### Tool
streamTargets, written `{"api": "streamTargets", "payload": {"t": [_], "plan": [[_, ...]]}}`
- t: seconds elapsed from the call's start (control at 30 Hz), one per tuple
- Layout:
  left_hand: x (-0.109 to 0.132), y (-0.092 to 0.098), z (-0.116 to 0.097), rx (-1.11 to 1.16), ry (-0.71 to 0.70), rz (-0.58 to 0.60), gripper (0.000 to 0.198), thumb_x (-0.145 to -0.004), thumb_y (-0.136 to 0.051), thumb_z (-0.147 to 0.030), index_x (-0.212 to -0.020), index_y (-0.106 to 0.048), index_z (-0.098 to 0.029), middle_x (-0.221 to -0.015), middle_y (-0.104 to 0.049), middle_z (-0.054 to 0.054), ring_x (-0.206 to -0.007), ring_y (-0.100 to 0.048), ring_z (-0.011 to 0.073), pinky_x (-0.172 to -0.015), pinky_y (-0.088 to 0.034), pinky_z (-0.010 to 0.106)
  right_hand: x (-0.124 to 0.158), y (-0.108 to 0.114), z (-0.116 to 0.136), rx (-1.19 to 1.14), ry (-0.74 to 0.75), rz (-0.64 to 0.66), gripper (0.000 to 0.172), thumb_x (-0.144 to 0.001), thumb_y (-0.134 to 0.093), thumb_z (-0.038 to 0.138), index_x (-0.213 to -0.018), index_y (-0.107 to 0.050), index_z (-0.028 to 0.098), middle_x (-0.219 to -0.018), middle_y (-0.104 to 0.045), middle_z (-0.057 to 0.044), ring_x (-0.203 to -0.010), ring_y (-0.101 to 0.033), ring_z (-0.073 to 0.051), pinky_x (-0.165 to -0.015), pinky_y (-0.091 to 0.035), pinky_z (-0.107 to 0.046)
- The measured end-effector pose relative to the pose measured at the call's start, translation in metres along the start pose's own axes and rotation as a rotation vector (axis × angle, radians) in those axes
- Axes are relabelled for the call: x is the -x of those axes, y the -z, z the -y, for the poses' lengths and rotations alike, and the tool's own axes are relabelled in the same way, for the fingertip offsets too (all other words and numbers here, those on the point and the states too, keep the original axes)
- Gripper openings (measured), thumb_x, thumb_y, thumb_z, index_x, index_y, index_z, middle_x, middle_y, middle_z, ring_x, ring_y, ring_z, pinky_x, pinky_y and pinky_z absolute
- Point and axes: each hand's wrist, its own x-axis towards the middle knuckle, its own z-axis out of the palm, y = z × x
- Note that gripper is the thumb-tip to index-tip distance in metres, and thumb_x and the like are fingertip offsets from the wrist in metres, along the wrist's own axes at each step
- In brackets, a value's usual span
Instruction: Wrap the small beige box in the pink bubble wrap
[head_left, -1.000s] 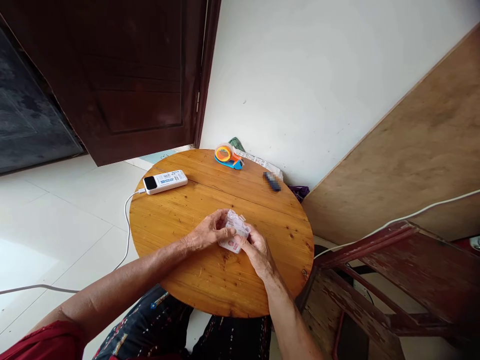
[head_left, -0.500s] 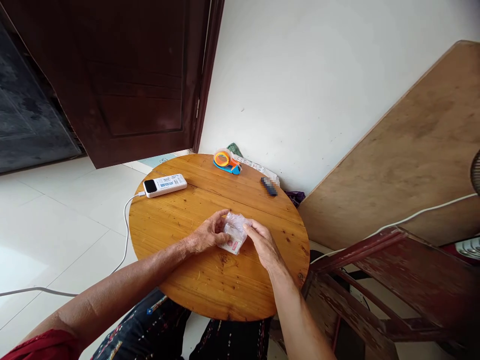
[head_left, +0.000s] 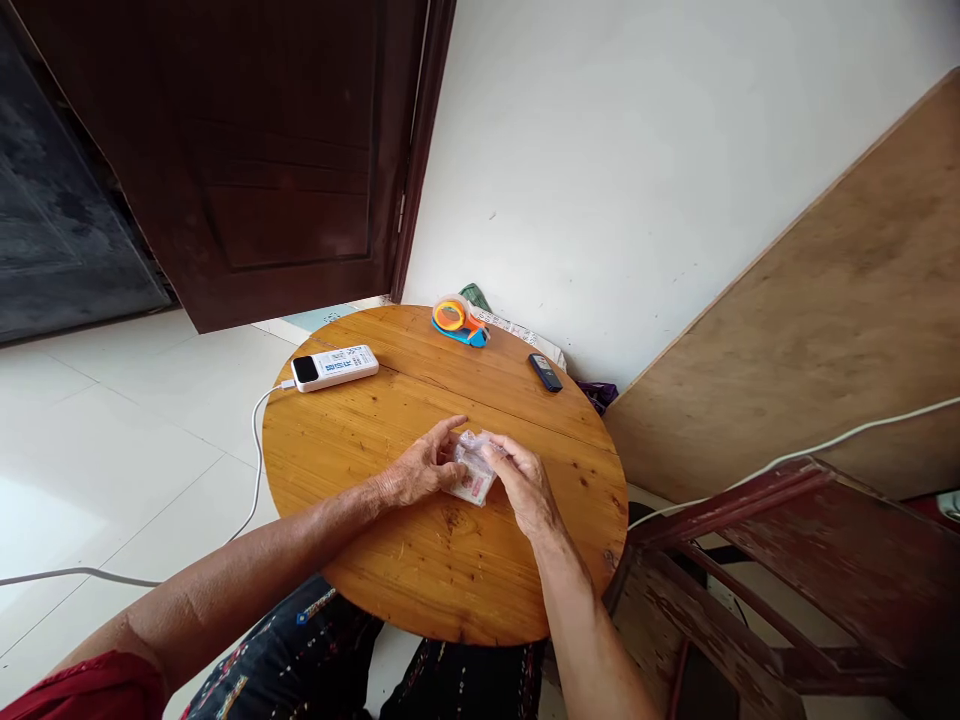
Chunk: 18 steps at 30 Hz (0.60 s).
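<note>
A small flat white packet with red print, in clear plastic wrap [head_left: 474, 484], lies on the round wooden table [head_left: 360, 440] between my hands. My left hand [head_left: 424, 468] grips its left side, thumb on top and index finger stretched out past the far edge. At the upper right, my right hand [head_left: 521, 485] pinches the crumpled end of the plastic between thumb and fingers. Part of the packet is hidden under my fingers, and what exactly is inside cannot be made out.
A white power bank [head_left: 335, 368] with a plugged-in cable [head_left: 259, 450] lies at the table's left. An orange and blue tape dispenser [head_left: 459, 320] stands at the far edge, and a dark remote control [head_left: 545, 372] lies at the right. A worn wooden chair [head_left: 810, 560] stands beside the table.
My right fingers have moved slightly inward, and the loose plastic at the packet's far end is now folded down and bunched smaller. The view has shifted a little.
</note>
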Motion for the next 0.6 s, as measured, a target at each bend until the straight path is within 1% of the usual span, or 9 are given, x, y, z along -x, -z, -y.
{"api": "streamTargets", "payload": {"t": [0.07,0.1,0.2,0.3,0.37,0.47,0.53,0.6], "plan": [[-0.001,0.001,0.000,-0.013,-0.001,-0.004,0.089,-0.070,-0.081,-0.031,-0.146,-0.036,-0.021,-0.109,-0.060,0.007,-0.089,-0.059,0.0170,-0.082,-0.048,0.032,0.003,0.000,0.000,0.064,0.060,-0.014,0.032,-0.085,-0.061,0.045,-0.099,-0.073,0.019,-0.098,-0.074,-0.006,-0.087,-0.065,-0.022,-0.078,-0.049,-0.032],[-0.001,0.001,0.000,-0.021,-0.002,-0.005,0.088,-0.070,-0.081,-0.031,-0.146,-0.036,-0.020,-0.107,-0.060,0.006,-0.088,-0.059,0.0167,-0.082,-0.048,0.032,0.004,-0.001,0.000,0.098,0.086,-0.025,0.031,-0.086,-0.060,0.044,-0.097,-0.074,0.019,-0.098,-0.074,-0.007,-0.087,-0.065,-0.022,-0.077,-0.049,-0.032],[-0.003,0.003,0.000,-0.050,0.001,-0.004,0.089,-0.070,-0.081,-0.031,-0.145,-0.037,-0.020,-0.105,-0.059,0.005,-0.084,-0.059,0.0153,-0.080,-0.048,0.031,0.004,-0.008,0.001,0.156,0.145,-0.096,0.026,-0.085,-0.060,0.040,-0.089,-0.073,0.018,-0.090,-0.072,-0.006,-0.080,-0.064,-0.021,-0.074,-0.049,-0.031],[-0.004,0.003,0.000,-0.068,0.005,-0.014,0.089,-0.069,-0.082,-0.032,-0.145,-0.037,-0.020,-0.103,-0.060,0.004,-0.083,-0.059,0.0148,-0.078,-0.047,0.030,0.002,-0.014,0.003,0.170,0.197,-0.184,0.020,-0.083,-0.061,0.036,-0.080,-0.072,0.019,-0.087,-0.071,-0.006,-0.081,-0.064,-0.021,-0.074,-0.049,-0.032],[-0.004,0.003,0.000,-0.062,0.005,-0.018,0.088,-0.069,-0.082,-0.032,-0.144,-0.038,-0.020,-0.104,-0.060,0.004,-0.084,-0.059,0.0150,-0.078,-0.047,0.029,0.001,-0.016,0.005,0.194,0.220,-0.216,0.019,-0.082,-0.061,0.035,-0.075,-0.072,0.020,-0.086,-0.070,-0.007,-0.081,-0.064,-0.021,-0.073,-0.049,-0.032],[-0.006,0.004,0.000,-0.053,0.002,-0.017,0.085,-0.069,-0.081,-0.033,-0.142,-0.039,-0.019,-0.103,-0.061,0.004,-0.085,-0.058,0.0147,-0.077,-0.046,0.028,0.001,-0.016,0.006,0.230,0.224,-0.227,0.020,-0.083,-0.061,0.034,-0.075,-0.073,0.020,-0.082,-0.070,-0.006,-0.077,-0.064,-0.021,-0.072,-0.049,-0.032],[-0.007,0.004,0.000,-0.063,0.005,-0.027,0.085,-0.069,-0.081,-0.033,-0.141,-0.039,-0.018,-0.101,-0.061,0.003,-0.083,-0.057,0.0138,-0.075,-0.046,0.027,0.001,-0.015,0.008,0.232,0.210,-0.204,0.021,-0.084,-0.060,0.036,-0.078,-0.074,0.021,-0.080,-0.071,-0.006,-0.075,-0.064,-0.020,-0.071,-0.049,-0.032],[-0.008,0.005,-0.001,-0.078,0.010,-0.040,0.085,-0.068,-0.081,-0.034,-0.141,-0.040,-0.017,-0.099,-0.061,0.002,-0.080,-0.057,0.0130,-0.072,-0.045,0.026,0.003,-0.013,0.010,0.223,0.198,-0.174,0.023,-0.085,-0.059,0.037,-0.082,-0.076,0.022,-0.082,-0.073,-0.006,-0.075,-0.065,-0.021,-0.072,-0.050,-0.032]]}}
